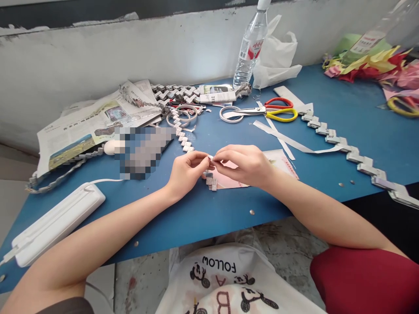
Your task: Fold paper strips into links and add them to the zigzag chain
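Observation:
My left hand (187, 174) and my right hand (242, 165) meet above the middle of the table, fingertips pinched on a small white folded paper piece (211, 158). The fingers cover most of that piece. A zigzag chain of folded paper (183, 138) runs from the back down to my left hand. Its lower end (211, 181) shows below the fingers, printed with small characters. Whether the pinched piece joins this chain is hidden. Beneath my right hand lies a pink printed sheet (225, 176).
Scissors with red and yellow handles (262, 111) rest by tape rolls (231, 114) and paper strips (278, 137). A longer paper chain (356, 157) crosses the right side. Newspaper (88, 122), a water bottle (250, 48), a plastic bag (276, 56) and a white power strip (60, 222) surround the hands.

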Demonstrator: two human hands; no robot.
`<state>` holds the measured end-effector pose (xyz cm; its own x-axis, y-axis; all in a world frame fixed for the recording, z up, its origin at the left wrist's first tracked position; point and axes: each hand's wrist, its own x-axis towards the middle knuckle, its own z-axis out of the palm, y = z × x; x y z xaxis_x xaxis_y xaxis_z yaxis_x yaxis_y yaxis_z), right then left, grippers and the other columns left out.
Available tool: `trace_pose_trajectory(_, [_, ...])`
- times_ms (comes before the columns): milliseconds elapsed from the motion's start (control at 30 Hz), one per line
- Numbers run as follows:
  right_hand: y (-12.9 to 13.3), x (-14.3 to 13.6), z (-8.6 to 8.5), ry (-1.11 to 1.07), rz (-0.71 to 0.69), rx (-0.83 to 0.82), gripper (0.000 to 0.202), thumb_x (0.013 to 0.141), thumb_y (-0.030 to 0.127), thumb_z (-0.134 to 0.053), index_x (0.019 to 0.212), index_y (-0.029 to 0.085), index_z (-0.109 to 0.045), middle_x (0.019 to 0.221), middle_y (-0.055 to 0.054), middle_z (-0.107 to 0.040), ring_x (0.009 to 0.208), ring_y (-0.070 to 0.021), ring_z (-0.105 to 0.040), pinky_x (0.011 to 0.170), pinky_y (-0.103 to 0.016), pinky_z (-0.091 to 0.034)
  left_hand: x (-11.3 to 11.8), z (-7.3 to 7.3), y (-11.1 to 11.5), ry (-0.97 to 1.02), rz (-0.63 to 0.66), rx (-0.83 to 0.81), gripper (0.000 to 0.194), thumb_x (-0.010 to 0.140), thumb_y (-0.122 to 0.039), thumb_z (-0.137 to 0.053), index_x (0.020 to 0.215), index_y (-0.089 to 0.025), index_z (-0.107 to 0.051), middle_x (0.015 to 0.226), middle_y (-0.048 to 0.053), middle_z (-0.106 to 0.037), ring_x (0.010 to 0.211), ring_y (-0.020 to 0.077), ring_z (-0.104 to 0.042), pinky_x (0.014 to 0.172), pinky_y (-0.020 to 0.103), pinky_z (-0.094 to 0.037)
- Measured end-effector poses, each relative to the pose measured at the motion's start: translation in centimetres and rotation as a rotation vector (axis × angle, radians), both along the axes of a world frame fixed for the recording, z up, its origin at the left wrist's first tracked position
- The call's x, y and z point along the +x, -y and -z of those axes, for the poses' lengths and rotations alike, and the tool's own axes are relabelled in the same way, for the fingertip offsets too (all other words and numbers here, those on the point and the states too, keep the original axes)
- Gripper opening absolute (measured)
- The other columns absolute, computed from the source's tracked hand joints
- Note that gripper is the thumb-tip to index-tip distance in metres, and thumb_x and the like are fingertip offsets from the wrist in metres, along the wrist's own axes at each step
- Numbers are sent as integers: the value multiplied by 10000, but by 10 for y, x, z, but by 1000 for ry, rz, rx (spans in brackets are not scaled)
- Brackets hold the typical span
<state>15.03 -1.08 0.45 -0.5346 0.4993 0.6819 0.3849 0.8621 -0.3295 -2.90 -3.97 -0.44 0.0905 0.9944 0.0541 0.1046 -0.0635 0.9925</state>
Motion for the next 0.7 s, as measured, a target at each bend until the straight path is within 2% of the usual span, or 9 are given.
trace_pose_trajectory(133, [-1,-4,6,0,-17,85,121,875,184,-566,794,202,-653,770,-49,-729,681,-147,-666,616,-253,-528,-2,-1,-3,148,51,-55,311,753,-427,-714,890,-148,-733,844,60,-760,770,231,-738,617,298,-619])
trace_pose_trajectory(300, [-1,-5,4,-87,-12,-52,110,862,238,-617,775,211,-679,758,-45,-712,713,-164,-654,665,-287,-529,-6,3,-7,285,145,-138,382,738,-460,-734,978,-164,-743,914,77,-762,873,263,-731,724,370,-635])
trace_pose_trajectory(400, [-4,-3,-1,-108,-77,-100,108,863,269,-643,783,221,-697,772,-49,-709,726,-172,-633,686,-312,-527,-6,5,-9,284,147,-139,387,717,-457,-763,980,-174,-752,946,81,-765,884,260,-732,773,380,-631])
trace_pose_trajectory(500, [-6,-1,-3,-125,-40,-162,67,857,277,-656,857,218,-688,743,-32,-670,683,-159,-602,660,-303,-529,-6,4,-9,315,147,-158,415,674,-441,-804,1004,-195,-750,982,82,-765,931,264,-726,812,375,-621])
trace_pose_trajectory(600, [-8,1,-3,-110,-4,-176,140,848,305,-674,958,219,-682,816,-36,-639,692,-146,-591,657,-289,-529,-6,3,-9,347,179,-217,561,654,-407,-828,1166,-227,-686,963,81,-769,994,271,-709,807,361,-618])
trace_pose_trajectory(700, [-10,2,1,-71,-113,-83,120,895,276,-616,961,222,-701,889,-61,-628,786,-157,-609,703,-288,-529,-8,3,-9,346,199,-264,728,640,-414,-837,1298,-218,-594,872,70,-777,903,259,-733,767,350,-626])
